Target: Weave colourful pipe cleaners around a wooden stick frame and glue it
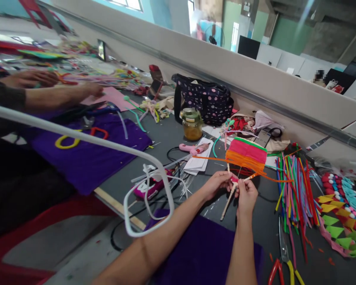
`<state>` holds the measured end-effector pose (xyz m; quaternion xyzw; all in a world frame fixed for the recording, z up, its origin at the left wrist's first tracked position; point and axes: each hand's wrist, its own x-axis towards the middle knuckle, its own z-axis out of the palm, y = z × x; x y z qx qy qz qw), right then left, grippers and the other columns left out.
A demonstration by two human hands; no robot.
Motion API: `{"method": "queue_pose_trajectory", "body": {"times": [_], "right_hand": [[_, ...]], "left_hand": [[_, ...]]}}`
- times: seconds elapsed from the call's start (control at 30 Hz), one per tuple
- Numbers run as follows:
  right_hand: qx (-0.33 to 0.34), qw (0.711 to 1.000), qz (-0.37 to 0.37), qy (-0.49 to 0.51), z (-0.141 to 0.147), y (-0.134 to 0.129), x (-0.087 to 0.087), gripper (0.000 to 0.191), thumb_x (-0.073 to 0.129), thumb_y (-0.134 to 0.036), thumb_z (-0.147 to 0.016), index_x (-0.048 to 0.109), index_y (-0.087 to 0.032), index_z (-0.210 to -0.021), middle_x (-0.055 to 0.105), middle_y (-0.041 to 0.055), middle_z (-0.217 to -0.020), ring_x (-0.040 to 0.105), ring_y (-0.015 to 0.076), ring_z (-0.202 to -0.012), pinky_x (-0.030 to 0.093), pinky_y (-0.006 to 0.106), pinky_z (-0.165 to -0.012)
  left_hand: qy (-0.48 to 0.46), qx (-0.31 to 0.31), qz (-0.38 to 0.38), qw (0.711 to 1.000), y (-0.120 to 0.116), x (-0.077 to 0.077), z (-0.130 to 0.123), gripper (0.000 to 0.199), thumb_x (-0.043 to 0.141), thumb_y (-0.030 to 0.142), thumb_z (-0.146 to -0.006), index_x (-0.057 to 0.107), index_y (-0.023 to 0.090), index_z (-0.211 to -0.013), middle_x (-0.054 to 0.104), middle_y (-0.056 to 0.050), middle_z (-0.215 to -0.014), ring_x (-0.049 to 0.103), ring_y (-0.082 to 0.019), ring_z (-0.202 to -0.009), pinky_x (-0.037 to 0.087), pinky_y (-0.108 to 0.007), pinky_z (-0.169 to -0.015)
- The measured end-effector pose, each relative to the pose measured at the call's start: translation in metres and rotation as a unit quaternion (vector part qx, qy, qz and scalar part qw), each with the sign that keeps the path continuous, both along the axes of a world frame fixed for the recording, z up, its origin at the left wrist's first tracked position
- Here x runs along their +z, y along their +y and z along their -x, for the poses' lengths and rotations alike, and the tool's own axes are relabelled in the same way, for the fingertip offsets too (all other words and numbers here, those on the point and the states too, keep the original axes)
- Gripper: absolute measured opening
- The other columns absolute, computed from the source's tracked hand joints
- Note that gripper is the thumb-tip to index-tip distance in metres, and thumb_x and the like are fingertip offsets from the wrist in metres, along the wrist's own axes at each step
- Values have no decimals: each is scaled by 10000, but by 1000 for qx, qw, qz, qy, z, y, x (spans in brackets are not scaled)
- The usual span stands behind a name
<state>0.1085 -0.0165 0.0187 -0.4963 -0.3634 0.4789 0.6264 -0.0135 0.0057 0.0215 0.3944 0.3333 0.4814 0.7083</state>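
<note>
In front of me is a Y-shaped frame woven with pipe cleaners [246, 156], banded green, pink and orange, with loose orange ends sticking out to both sides. Its pale stem [227, 206] points down toward me. My left hand [218, 185] is closed, its fingertips pinching the frame at the left of the fork. Closed on the fork's right side is my right hand [247, 193]. A small pink-red piece shows between the two sets of fingertips. Beside my right hand lies a bundle of coloured pipe cleaners [296, 190].
Scissors [283, 245] with red and yellow handles lie at lower right. A pink glue gun [194, 149], a lidded jar [192, 124] and a dotted bag [203, 97] stand behind. A white tube [77, 132] crosses the left. A co-worker's arms [53, 93] are at far left.
</note>
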Motion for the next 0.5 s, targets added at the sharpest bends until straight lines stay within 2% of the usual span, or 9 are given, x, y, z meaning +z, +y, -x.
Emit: {"method": "queue_pose_trajectory", "body": {"times": [0.2, 0.37, 0.5], "right_hand": [[10, 1000, -20, -18, 1, 0, -9, 309, 640, -452, -723, 547, -161, -677, 518, -59, -493, 443, 70, -390, 373, 176, -375], [12, 999, -18, -50, 1, 2, -16, 312, 612, -458, -745, 581, -150, -713, 541, -41, -510, 475, 81, -401, 401, 176, -370], [7, 998, -8, -64, -2, 3, -17, 317, 606, -460, -747, 600, -144, -722, 541, -42, -504, 478, 83, -391, 414, 184, -376]], "left_hand": [[-4, 10, 10, 1000, -1, -1, 0, 487, 564, 554, -786, 686, 83, -775, 648, -84, -593, 579, -127, -488, 446, -225, -490], [25, 43, 5, 999, -3, -2, -1, 277, 760, 354, -656, 678, 112, -762, 661, -45, -607, 569, -102, -492, 423, -200, -495], [16, 49, 9, 999, -3, -4, -4, 216, 760, 260, -624, 681, 112, -761, 648, -25, -584, 547, -92, -464, 432, -212, -503]]}}
